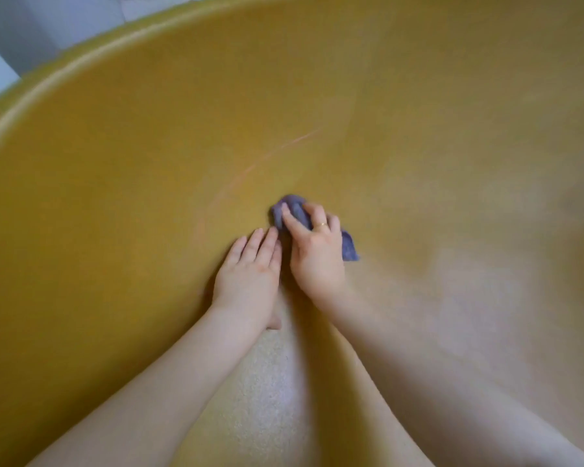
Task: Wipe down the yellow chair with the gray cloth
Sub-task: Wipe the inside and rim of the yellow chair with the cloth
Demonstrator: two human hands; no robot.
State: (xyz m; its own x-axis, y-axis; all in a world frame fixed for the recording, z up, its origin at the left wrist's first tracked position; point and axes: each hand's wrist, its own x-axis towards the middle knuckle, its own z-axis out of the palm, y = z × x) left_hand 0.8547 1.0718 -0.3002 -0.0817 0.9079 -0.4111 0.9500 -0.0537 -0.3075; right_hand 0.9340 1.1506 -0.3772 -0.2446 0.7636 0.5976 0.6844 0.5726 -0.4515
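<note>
The yellow chair (122,183) fills nearly the whole view as a wide curved shell with a pale rim along the upper left. The gray cloth (292,207), bunched and bluish-gray, lies on the shell near the middle. My right hand (316,256) presses down on the cloth with fingers curled over it; a corner of the cloth sticks out to the hand's right. My left hand (250,281) rests flat on the yellow surface just left of the right hand, fingers together and extended, holding nothing.
A faint curved scratch (267,160) runs across the shell above the hands. Beyond the rim at the upper left there is a pale wall or floor (31,28). A light glare patch lies between my forearms.
</note>
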